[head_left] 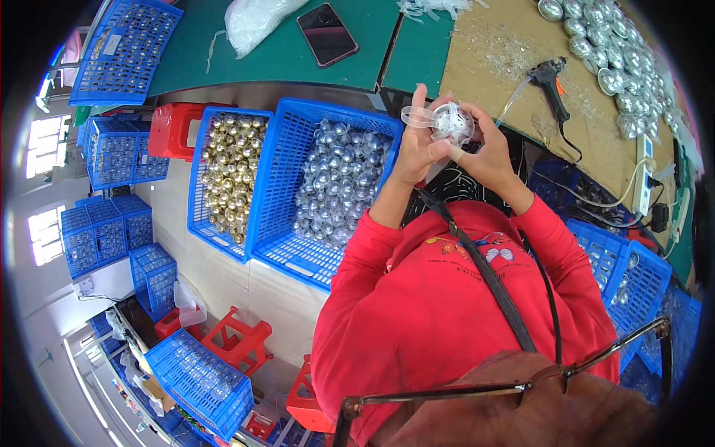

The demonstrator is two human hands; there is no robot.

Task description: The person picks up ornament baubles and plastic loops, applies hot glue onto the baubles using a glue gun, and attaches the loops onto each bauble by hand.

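My left hand (419, 151) and my right hand (488, 153) meet in front of my red top, both closed around a silver ball ornament (452, 121). Clear plastic surrounds the ball, and a clear plastic loop (415, 117) sticks out on its left side. The left thumb presses the near side while some left fingers point up. Curled over the right side of the ball are the right fingers, which hide part of it. To the right of my hands, a black glue gun (552, 86) lies on the brown board, apart from both hands.
Silver balls (614, 52) crowd the board's far right. A power strip (643, 175) with cords hangs at its edge. Left of me stand blue crates of silver balls (342, 182) and gold balls (232, 171). A phone (328, 35) lies on the green table; red stools (237, 339) stand behind.
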